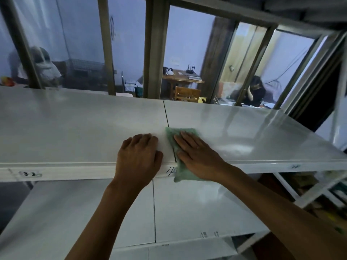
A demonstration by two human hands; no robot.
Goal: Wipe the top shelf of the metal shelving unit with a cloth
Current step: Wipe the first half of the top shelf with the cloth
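Lower shelf [187, 209]: nearest, a white panel below both forearms, bare where it shows.
Left hand [139, 154]: palm down on the front edge of the top shelf, fingers bent and close together, tips resting on the surface – it holds nothing.
Right hand [195, 152]: laid flat on the cloth, fingers straight and slightly spread, pressing it onto the shelf just right of the left hand.
Cloth [178, 166]: green, folded, lying across the front edge of the top shelf beside the seam between two panels – its near end hangs over the front lip.
Top shelf [75, 128]: white and glossy, running the full width; handwritten numbers show on its front lip, one at the left and one partly hidden by the cloth.
Window frame [155, 47]: behind the far edge of the shelf, upright bars with glass.
Room beyond: a wooden desk [180, 77], a chair, and a seated person [255, 92] at the right.
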